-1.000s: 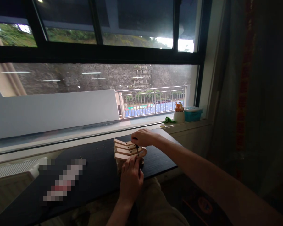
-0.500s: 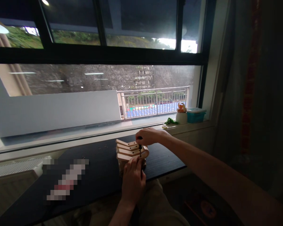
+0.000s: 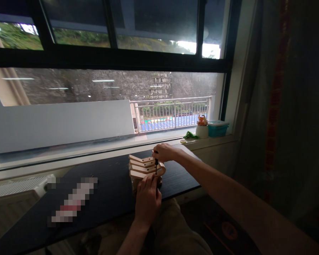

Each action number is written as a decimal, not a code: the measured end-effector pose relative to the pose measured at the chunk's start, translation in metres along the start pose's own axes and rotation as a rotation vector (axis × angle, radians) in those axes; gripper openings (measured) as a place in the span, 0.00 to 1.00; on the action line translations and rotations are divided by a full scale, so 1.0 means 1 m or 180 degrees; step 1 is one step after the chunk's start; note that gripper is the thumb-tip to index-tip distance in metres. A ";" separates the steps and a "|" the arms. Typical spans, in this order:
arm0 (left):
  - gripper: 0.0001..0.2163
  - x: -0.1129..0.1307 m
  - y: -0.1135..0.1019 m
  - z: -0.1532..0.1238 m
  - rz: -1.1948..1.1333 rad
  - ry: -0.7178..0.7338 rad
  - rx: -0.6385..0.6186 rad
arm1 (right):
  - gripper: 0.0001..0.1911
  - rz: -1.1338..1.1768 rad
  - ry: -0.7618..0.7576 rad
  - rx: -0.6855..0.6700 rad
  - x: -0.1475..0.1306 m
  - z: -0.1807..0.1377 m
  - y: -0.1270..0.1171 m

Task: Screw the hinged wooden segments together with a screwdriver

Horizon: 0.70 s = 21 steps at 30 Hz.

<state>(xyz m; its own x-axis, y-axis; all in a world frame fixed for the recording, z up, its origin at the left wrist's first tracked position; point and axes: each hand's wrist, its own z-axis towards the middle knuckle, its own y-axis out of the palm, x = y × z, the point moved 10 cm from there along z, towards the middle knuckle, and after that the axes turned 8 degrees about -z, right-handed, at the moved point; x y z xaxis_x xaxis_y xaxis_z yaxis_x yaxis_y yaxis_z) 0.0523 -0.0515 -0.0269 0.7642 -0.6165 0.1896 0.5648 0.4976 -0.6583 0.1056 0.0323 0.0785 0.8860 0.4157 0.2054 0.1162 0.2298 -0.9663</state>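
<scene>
**Two grips, one workpiece**

One fanned stack of pale, flat, round-ended wooden slats [image 3: 141, 169] sits on the dark tabletop [image 3: 108, 198], directly under both hands. The right hand [image 3: 163, 152] is closed around the top of a small dark screwdriver [image 3: 156, 167]. The tool stands upright just below the fingers, with its tip down on the uppermost slat. The left hand [image 3: 147, 202] lies knuckles-up on the near end of the wooden stack. Its fingers are curled onto the wood and hold it down, with the fingertips just short of the screwdriver's tip. The slats spread away from that grip toward the window side.

Well to the left of the left hand's hold, a blurred-out strip [image 3: 71, 202] lies on the same tabletop, and a white radiator [image 3: 13, 186] stands beyond it. Past the right hand's grip, on the pale windowsill [image 3: 212, 140], there are a crumpled green scrap [image 3: 190, 135], a small white pot [image 3: 202, 131] and a teal lidded box [image 3: 217, 128]. All three are well apart from the stack.
</scene>
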 end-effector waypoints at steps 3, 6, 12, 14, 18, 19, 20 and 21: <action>0.21 -0.001 0.000 0.000 -0.0016 -0.0003 0.0016 | 0.20 -0.0012 0.0044 -0.0002 0.001 0.002 -0.001; 0.21 -0.002 0.000 -0.001 -0.0025 0.0006 0.0055 | 0.19 -0.0013 -0.0012 -0.0010 0.001 0.000 -0.006; 0.21 -0.003 0.002 -0.001 0.0000 -0.0010 0.0014 | 0.15 0.0061 -0.0340 0.0062 -0.004 -0.008 -0.014; 0.21 -0.003 0.002 -0.001 0.0011 -0.0034 -0.0023 | 0.14 0.0102 -0.0436 0.0048 -0.007 -0.009 -0.013; 0.21 -0.002 0.001 0.000 0.0028 -0.0025 -0.0023 | 0.14 0.0159 -0.0456 0.0040 -0.008 -0.007 -0.010; 0.21 -0.001 0.001 0.000 0.0033 -0.0017 -0.0015 | 0.14 0.0171 -0.0436 0.0045 -0.007 -0.006 -0.009; 0.21 -0.001 0.000 0.000 0.0038 -0.0008 -0.0006 | 0.14 0.0182 -0.0407 0.0055 -0.006 -0.006 -0.008; 0.21 -0.001 0.000 0.000 0.0042 0.0001 0.0001 | 0.14 0.0192 -0.0369 0.0071 -0.005 -0.005 -0.006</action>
<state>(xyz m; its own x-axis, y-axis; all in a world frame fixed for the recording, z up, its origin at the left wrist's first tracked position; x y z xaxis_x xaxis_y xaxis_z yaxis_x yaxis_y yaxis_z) 0.0519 -0.0512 -0.0271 0.7714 -0.6101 0.1807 0.5548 0.5059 -0.6605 0.1028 0.0240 0.0827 0.8331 0.5281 0.1648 0.0531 0.2202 -0.9740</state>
